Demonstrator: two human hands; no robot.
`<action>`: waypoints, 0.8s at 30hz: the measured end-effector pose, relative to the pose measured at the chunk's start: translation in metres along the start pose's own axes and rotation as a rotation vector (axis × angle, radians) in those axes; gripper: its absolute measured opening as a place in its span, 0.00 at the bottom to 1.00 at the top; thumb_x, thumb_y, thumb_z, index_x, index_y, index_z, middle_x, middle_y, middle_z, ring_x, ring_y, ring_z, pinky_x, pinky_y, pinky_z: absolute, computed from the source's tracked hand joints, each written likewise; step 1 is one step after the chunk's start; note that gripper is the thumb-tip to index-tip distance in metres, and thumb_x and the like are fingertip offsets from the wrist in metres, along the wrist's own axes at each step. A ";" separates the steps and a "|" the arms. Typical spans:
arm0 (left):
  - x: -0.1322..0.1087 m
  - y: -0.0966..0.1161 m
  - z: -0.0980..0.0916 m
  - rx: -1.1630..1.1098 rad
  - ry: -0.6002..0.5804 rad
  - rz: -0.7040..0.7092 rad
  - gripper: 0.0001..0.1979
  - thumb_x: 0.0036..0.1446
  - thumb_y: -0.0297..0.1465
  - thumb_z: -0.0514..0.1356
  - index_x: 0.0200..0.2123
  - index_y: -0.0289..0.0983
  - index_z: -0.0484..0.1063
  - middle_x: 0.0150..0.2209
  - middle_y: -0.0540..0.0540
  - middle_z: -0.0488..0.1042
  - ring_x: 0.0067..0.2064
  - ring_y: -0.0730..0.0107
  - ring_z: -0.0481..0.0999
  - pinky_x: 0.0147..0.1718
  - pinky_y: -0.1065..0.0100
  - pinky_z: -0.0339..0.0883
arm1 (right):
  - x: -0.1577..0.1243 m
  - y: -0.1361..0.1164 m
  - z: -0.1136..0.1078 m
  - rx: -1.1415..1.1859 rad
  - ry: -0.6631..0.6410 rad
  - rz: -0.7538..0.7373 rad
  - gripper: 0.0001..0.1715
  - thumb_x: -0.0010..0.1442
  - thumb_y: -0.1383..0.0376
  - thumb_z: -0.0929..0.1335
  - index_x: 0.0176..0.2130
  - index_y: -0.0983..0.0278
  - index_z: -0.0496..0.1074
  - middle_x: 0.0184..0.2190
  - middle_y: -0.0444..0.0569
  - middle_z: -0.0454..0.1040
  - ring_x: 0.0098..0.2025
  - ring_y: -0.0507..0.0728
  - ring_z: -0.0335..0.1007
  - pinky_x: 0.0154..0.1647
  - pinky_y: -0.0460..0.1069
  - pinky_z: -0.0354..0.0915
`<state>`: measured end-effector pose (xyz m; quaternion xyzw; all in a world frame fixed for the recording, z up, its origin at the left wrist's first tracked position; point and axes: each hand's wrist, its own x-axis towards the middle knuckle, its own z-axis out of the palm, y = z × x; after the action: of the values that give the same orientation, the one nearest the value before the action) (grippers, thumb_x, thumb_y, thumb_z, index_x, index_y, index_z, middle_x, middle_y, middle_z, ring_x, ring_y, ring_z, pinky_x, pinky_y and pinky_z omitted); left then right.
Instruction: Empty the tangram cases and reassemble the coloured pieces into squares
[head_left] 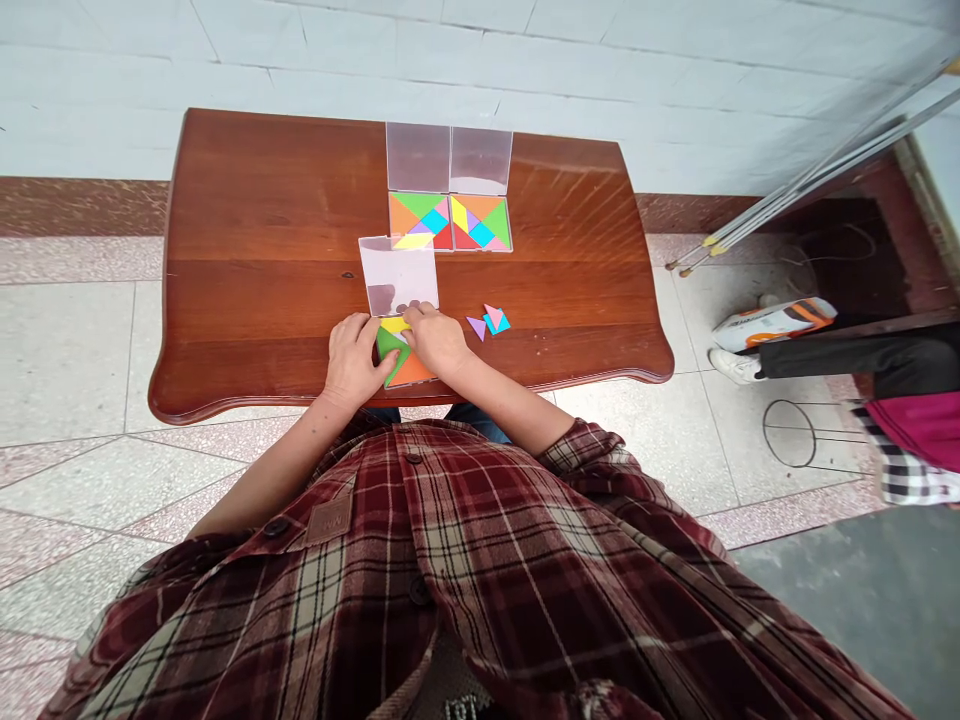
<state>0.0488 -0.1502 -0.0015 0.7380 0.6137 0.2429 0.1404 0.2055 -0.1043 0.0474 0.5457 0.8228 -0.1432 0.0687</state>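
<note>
On the brown wooden surface, close to our belly, we have a flat open box with bright shapes in it. Our left hand is at the left side of the box, and its thumb rests on a green shape. Our right hand reaches over the other side, with its fingers by a yellow shape near the back edge. We can't tell if either grip is pinching a shape or just pressing. An orange shape lies in the front of the box. The see-through lid is open at the back.

To the right of our hands, we see a purple triangle just beside a pink triangle, which lies partly over a blue shape. Farther back, we have two full boxes side by side, with their lids open too.
</note>
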 end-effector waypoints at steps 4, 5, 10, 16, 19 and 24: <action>-0.001 0.000 -0.001 0.021 -0.029 0.023 0.19 0.57 0.40 0.56 0.49 0.37 0.72 0.56 0.35 0.68 0.60 0.47 0.64 0.60 0.47 0.57 | 0.000 -0.001 0.001 0.026 0.014 0.015 0.19 0.68 0.65 0.60 0.56 0.67 0.66 0.57 0.60 0.68 0.54 0.59 0.71 0.51 0.52 0.69; -0.001 0.000 0.000 0.021 -0.030 0.025 0.19 0.58 0.40 0.56 0.48 0.37 0.73 0.57 0.35 0.67 0.60 0.47 0.64 0.60 0.47 0.57 | 0.000 -0.001 0.001 0.034 0.015 0.014 0.19 0.68 0.64 0.60 0.56 0.67 0.66 0.57 0.60 0.68 0.54 0.59 0.71 0.51 0.52 0.69; -0.001 -0.001 0.001 0.024 -0.034 0.030 0.20 0.59 0.41 0.55 0.49 0.37 0.74 0.57 0.34 0.67 0.60 0.45 0.64 0.59 0.44 0.57 | -0.004 -0.001 0.003 0.056 0.016 0.034 0.19 0.68 0.63 0.61 0.55 0.67 0.67 0.57 0.60 0.68 0.52 0.61 0.71 0.47 0.52 0.70; -0.001 -0.001 0.002 0.036 -0.034 0.028 0.20 0.58 0.40 0.55 0.49 0.36 0.73 0.57 0.34 0.67 0.60 0.45 0.64 0.59 0.44 0.57 | -0.009 0.006 0.001 0.089 0.036 0.043 0.20 0.68 0.67 0.60 0.57 0.67 0.66 0.58 0.59 0.67 0.52 0.60 0.72 0.46 0.52 0.70; 0.000 -0.003 0.002 0.031 -0.024 0.032 0.21 0.58 0.42 0.56 0.50 0.36 0.72 0.57 0.35 0.67 0.60 0.46 0.64 0.59 0.45 0.57 | -0.010 0.012 0.003 0.100 0.052 0.062 0.19 0.68 0.66 0.60 0.56 0.67 0.67 0.57 0.58 0.69 0.50 0.60 0.73 0.45 0.52 0.70; 0.000 -0.002 0.002 0.038 -0.020 0.041 0.27 0.55 0.47 0.58 0.52 0.34 0.70 0.57 0.33 0.67 0.60 0.45 0.64 0.60 0.46 0.56 | -0.004 0.017 0.010 0.100 0.060 0.051 0.18 0.69 0.66 0.58 0.54 0.67 0.68 0.54 0.57 0.71 0.49 0.60 0.73 0.44 0.51 0.68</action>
<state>0.0480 -0.1500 -0.0044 0.7552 0.6017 0.2268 0.1275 0.2222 -0.1047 0.0362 0.5732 0.8022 -0.1658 0.0205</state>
